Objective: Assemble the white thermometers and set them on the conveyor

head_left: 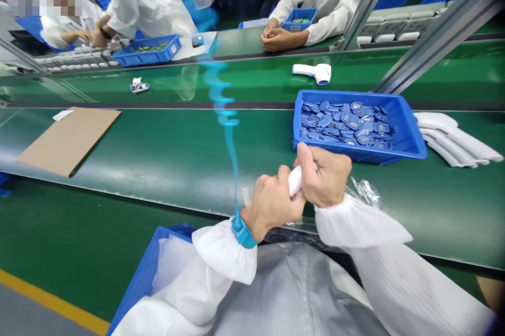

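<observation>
My left hand (274, 198) is closed around a small white piece (295, 180), most of it hidden by the fingers. My right hand (324, 174) grips the same piece from the other side, its thumb pressed on it. Both hands meet over the front edge of the green work surface (177, 168). Just beyond my right hand is a blue bin (408, 125) holding many small blue parts (347, 123). A teal wristband (243, 232) with a coiled cord (219, 91) circles my left wrist.
White curved parts (457, 136) lie right of the bin, clear plastic (365, 191) by my right wrist. A white-and-blue thermometer-like device (315, 72) is behind the bin. Cardboard (69, 141) lies left; a blue crate (138, 267) stands below left. People in white sit across, near metal posts (437, 31).
</observation>
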A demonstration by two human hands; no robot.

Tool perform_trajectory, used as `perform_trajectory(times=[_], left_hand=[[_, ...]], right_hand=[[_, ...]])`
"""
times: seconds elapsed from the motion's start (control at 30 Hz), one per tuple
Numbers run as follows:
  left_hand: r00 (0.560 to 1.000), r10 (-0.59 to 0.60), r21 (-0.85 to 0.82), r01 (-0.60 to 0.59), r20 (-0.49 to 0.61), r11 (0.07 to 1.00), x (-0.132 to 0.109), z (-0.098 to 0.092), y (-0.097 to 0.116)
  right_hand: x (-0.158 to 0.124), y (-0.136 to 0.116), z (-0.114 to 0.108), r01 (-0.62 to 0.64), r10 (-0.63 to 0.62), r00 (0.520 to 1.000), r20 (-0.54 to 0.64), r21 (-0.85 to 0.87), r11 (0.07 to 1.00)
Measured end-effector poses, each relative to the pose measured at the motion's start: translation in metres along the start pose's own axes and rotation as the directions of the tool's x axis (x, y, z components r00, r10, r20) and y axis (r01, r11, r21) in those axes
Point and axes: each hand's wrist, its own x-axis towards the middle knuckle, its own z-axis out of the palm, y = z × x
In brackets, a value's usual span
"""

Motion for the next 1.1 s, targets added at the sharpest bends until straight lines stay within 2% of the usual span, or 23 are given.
perform_trajectory(times=[0.03,0.1,0.17,0.23,0.3,0.37,0.43,0.5,0.57,0.6,0.67,0.73,0.8,0.83,0.87,0.93,1.03,1.1], left_hand=[[1.000,0.004,0.020,-0.004,-0.010,1.000,0.000,0.001,0.001],[1.000,0.006,-0.040,-0.006,-0.014,0.999,-0.002,-0.004,-0.001],[0.999,-0.019,-0.136,0.016,-0.025,0.991,-0.006,-0.020,-0.010],[0.996,-0.054,-0.183,0.042,-0.064,0.982,-0.009,-0.041,-0.025],[0.991,-0.052,-0.153,0.033,-0.122,0.988,-0.010,-0.060,-0.041],[0.988,-0.016,-0.031,0.012,-0.155,0.999,-0.006,-0.070,-0.052],[0.993,0.040,0.187,-0.019,-0.113,0.982,0.003,-0.070,-0.055],[0.996,0.070,0.392,-0.046,-0.047,0.919,0.014,-0.064,-0.051],[0.998,0.023,0.461,0.008,-0.060,0.887,0.023,-0.059,-0.048],[0.994,-0.035,0.429,0.077,-0.104,0.900,0.026,-0.058,-0.049],[0.957,-0.189,0.240,0.241,-0.222,0.940,0.028,-0.060,-0.055],[0.875,-0.341,-0.080,0.335,-0.344,0.939,0.025,-0.067,-0.065],[0.794,-0.437,-0.398,0.270,-0.424,0.877,0.020,-0.076,-0.074],[0.779,-0.455,-0.506,0.208,-0.432,0.837,0.019,-0.080,-0.075],[0.787,-0.453,-0.571,0.160,-0.418,0.805,0.017,-0.082,-0.074],[0.856,-0.390,-0.584,0.133,-0.339,0.800,0.018,-0.083,-0.064],[0.960,-0.223,-0.354,0.152,-0.170,0.923,0.023,-0.074,-0.035],[0.992,-0.114,-0.152,0.103,-0.061,0.983,0.028,-0.065,-0.016]], right_hand=[[0.000,0.000,0.000,-0.002,0.002,1.000,-0.009,0.000,1.000],[0.005,0.003,-0.006,0.008,-0.008,0.997,0.071,0.009,1.000],[0.021,0.013,-0.017,-0.020,0.015,0.978,0.206,0.023,1.000],[0.046,0.033,-0.025,-0.025,0.037,0.952,0.304,-0.044,0.999],[0.075,0.060,-0.024,0.055,0.009,0.932,0.363,-0.167,0.984],[0.102,0.087,-0.014,0.146,-0.031,0.892,0.451,-0.223,0.964],[0.120,0.106,0.001,0.189,-0.041,0.855,0.518,-0.237,0.953],[0.128,0.115,0.014,0.209,-0.037,0.836,0.547,-0.256,0.944],[0.130,0.116,0.016,0.210,-0.034,0.836,0.548,-0.262,0.942],[0.129,0.113,0.013,0.203,-0.034,0.843,0.537,-0.258,0.945],[0.123,0.106,-0.001,0.182,-0.037,0.866,0.499,-0.245,0.952],[0.114,0.097,-0.023,0.114,-0.010,0.896,0.444,-0.207,0.972],[0.101,0.087,-0.044,-0.064,0.085,0.911,0.404,-0.066,0.996],[0.093,0.081,-0.053,-0.176,0.148,0.903,0.403,0.034,0.984],[0.084,0.075,-0.060,-0.281,0.203,0.885,0.419,0.134,0.950],[0.068,0.060,-0.067,-0.406,0.244,0.843,0.479,0.268,0.874],[0.049,0.036,-0.065,-0.418,0.170,0.817,0.551,0.363,0.832],[0.042,0.023,-0.062,-0.390,0.099,0.824,0.559,0.430,0.814]])
